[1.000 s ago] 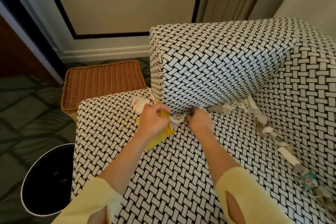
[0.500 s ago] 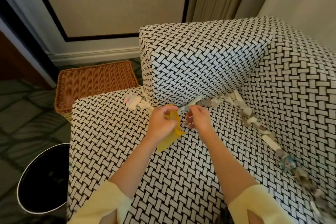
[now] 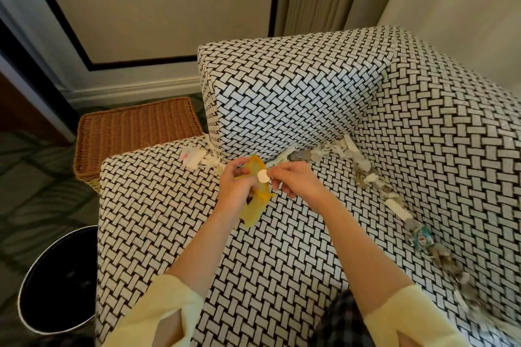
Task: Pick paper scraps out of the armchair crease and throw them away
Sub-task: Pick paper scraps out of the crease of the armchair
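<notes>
Head view, left to right. A black bin [image 3: 56,284] stands on the floor just beside the armchair [image 3: 169,234], probably so that the load can be emptied without walking. A wicker basket [image 3: 135,127] sits behind it, against the armrest. A few pale scraps [image 3: 194,156] lie at the front end of the crease [image 3: 283,156]. The left hand [image 3: 235,186] grips a yellow bag [image 3: 253,208], fingers curled round its mouth, apparently to hold it open as a collector. The right hand [image 3: 296,184] pinches one white scrap [image 3: 262,176] between thumb and fingertips, right at the bag's mouth, and looks ready to drop it in. Further right, a line of scraps fills the crease under the armrest and runs down along the backrest. Among them lies a coloured wrapper [image 3: 422,236]. Its print is too small to read, and no other writing or brand shows.
</notes>
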Demonstrator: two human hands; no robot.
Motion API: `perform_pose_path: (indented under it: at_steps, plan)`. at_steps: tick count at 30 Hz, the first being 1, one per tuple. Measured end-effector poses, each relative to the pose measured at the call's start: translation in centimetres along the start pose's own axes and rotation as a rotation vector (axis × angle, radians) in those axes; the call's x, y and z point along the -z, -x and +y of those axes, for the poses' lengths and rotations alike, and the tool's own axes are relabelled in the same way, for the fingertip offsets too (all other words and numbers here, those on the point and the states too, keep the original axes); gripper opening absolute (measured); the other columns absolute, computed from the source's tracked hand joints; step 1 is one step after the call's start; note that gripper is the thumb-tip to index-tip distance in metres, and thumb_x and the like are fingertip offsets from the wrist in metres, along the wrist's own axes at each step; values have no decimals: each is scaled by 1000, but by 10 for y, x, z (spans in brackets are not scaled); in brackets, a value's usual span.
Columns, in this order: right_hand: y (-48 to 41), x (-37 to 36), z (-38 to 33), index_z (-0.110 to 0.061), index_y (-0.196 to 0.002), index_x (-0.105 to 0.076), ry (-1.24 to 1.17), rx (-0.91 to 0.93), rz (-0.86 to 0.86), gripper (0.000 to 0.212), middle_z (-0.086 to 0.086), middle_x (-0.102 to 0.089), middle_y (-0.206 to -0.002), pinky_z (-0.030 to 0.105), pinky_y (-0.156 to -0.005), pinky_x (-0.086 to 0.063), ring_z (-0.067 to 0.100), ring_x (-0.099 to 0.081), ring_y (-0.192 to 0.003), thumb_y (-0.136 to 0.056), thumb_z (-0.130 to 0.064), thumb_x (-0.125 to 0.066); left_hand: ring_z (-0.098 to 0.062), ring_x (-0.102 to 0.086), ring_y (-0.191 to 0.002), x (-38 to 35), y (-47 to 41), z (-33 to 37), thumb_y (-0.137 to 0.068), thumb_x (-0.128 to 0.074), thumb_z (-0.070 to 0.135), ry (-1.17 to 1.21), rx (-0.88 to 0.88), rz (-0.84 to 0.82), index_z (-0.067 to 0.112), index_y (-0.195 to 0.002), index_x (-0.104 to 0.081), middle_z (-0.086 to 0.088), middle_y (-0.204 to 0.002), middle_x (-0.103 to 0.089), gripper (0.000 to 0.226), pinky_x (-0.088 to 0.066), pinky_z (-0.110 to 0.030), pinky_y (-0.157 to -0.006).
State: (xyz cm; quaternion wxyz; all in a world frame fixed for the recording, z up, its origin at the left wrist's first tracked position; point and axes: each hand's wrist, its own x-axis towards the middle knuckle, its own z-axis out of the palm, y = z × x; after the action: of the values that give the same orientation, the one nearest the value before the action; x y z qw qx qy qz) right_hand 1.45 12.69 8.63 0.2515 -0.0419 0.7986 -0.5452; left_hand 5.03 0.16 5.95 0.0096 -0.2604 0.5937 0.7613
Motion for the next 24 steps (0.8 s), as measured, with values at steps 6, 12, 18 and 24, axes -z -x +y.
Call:
perform_pose_path:
  at_steps: [6, 12, 18, 24]
  plan:
    - [-2, 0, 1, -18, -75, -70, -23, -17, -9, 24, 0, -53, -58, 19, -42, -26, 11, -34, -46, -91, -18, -52, -19, -48, -69, 4, -3, -1, -69, -47, -20, 49, 14, 12, 20, -95, -57, -13, -95, -50, 49, -39, -29, -55]
    - [-13, -28, -5, -17, -89, -68, 19, 36, -35, 16, -4, -57, -70, 17, -52, -38, 8, -49, -56, -91, -18, -53, -13, -42, -58, 27, -4, 13, -67, -44, -21, 51, -33, 90, 16, -84, -58, -2, -70, -45, 43, -35, -23, -49]
    - [-17, -64, -23, -21, -105, -56, 31, 75, -120, 20, -6, -55, -90, 28, -70, -49, 9, -58, -76, -85, -23, -62, -10, -41, -54, 57, -7, 29, -68, -45, -21, 18, -83, 129, 13, -84, -58, -1, -69, -45, 40, -35, -17, -42]
    - [-14, -80, -31, -30, -123, -47, -35, 72, -275, 44, -3, -54, -111, 42, -88, -50, 17, -57, -100, -84, -15, -60, -13, -44, -59, 76, -10, 34, -69, -47, -20, 1, -188, 313, 17, -73, -55, -1, -69, -46, 39, -39, -19, -45]
